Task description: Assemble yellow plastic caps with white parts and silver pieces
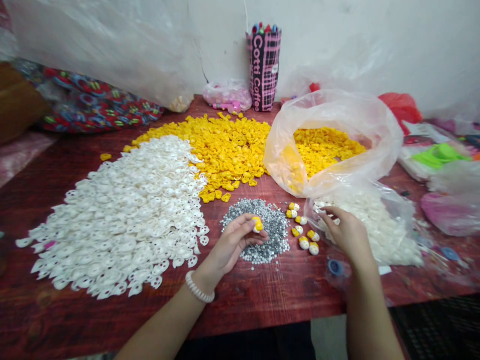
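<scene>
Two bare hands are showing in the head view, both reaching in over a dark red wood-grain table (270,302). Left hand (233,242): thumb and fingers are pinching a small rounded yellow-and-white piece (257,224). That piece is sitting at the fingertips, over a loose heap of tiny grey discs (276,225), well apart from and to the left of the right hand (348,230). A pale coiled band (200,288) is circling the left wrist.

Right hand: thumb and fingertips are lying close together at the left end of a clear plastic bag (403,200) that is holding white pieces; whether they are pinching anything, cannot tell. Seven similar yellow-and-white pieces (314,248) are lying in a loose cluster between the hands, nearer the right.

Farther left, a broad heap of flat white plastic pieces with small holes (138,215) is covering the table; a heap of moulded yellow plastic pieces (228,145) is touching its far side. Behind the clear bag, a wide-mouthed translucent plastic bag (333,105) is holding more yellow pieces. Near the wall, a pink-and-black checked bag lettered "Cotti Coffee" (264,72) is standing upright.
</scene>
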`<state>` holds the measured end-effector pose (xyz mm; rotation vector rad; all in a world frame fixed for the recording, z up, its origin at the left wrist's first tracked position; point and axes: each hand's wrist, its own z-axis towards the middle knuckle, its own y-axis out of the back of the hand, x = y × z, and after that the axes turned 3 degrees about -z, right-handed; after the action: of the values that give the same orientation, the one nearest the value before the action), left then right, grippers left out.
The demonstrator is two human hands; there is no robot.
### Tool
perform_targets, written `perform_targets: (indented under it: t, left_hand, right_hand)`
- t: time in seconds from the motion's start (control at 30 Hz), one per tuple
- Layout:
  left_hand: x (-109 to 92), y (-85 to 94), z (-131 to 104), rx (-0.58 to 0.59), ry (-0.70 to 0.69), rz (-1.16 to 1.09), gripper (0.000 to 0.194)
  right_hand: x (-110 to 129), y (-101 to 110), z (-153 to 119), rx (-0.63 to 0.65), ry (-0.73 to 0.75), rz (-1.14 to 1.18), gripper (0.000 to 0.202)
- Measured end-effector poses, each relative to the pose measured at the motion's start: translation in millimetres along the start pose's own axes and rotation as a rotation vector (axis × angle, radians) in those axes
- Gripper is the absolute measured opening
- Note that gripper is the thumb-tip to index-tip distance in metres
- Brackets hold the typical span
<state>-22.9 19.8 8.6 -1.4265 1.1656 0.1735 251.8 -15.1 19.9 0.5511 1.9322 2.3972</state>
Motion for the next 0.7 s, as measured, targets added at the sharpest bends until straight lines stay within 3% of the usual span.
perform_targets:
  t: [0.07,0.17,0.23,0.33,0.4,0.47,0.7]
  left_hand:
    - [2.9,-0.2,2.7,-0.094,-0.103,-0.022,0.017]
    - [5.0,-2.1,4.4,-0.200,-0.220,-0.116,0.015]
    - [4.2,-4.0,3.3,-0.243,-0.223,-0.216,0.016]
    - [-0.1,-5.8,0.5,-0.262,-0.114,-0.331,0.021]
    - [-3.6,-5.8,-0.6,-0.259,-0.102,-0.365,0.021]
    - [-6.3,-5.4,-0.8,-0.270,-0.174,-0.361,0.017]
    - [-3.6,-7.2,-4.1,-0.240,-0.390,-0.093,0.018]
  right_hand:
    - [18.2,7.1,-10.8,-0.018,0.036,0.252,0.029]
    - [64.5,5.2,-31.0,0.188,0.166,0.606,0.026]
    - [99.2,-6.1,-42.7,0.358,0.267,0.767,0.024]
    - [138.6,-30.0,-52.3,0.454,0.300,0.942,0.028]
    - [151.9,-43.1,-54.3,0.405,0.281,0.954,0.023]
    - [157.2,-49.9,-55.2,0.315,0.312,0.894,0.017]
    - [163.5,-49.3,-64.0,0.079,0.448,0.807,0.019]
